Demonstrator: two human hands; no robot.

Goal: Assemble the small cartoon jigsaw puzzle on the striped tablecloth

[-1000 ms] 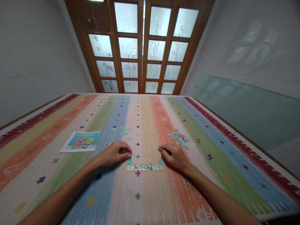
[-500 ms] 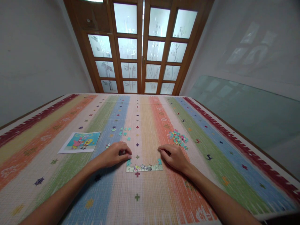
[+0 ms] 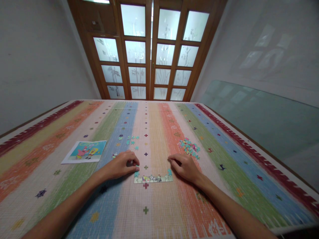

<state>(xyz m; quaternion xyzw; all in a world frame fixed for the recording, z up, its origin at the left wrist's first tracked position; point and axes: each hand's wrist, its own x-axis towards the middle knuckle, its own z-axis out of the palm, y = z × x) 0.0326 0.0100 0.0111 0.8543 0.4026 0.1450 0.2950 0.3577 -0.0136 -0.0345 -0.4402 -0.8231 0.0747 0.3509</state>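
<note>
A partly joined jigsaw puzzle point(image 3: 153, 178) lies flat on the striped cloth, a pale bottom row with teal pieces rising at both ends. My left hand point(image 3: 123, 164) is closed at its upper left corner, thumb and index finger together on a teal puzzle piece point(image 3: 137, 167) that is mostly covered. Just beyond the upper right corner, my right hand point(image 3: 184, 166) rests with its fingers pinched. Whatever may be in that pinch is too small to make out. Several loose teal pieces point(image 3: 133, 142) lie beyond my left hand.
A heap of mixed puzzle pieces point(image 3: 189, 146) lies beyond my right hand. On the left is a printed cartoon picture point(image 3: 86, 151). The striped cloth point(image 3: 159, 212) covers the table, with walls on both sides and a glazed wooden door point(image 3: 151, 49) behind.
Both hands stay in nearly the same place. The left fingertips shift very slightly at the puzzle's corner, and the pieces look unmoved.
</note>
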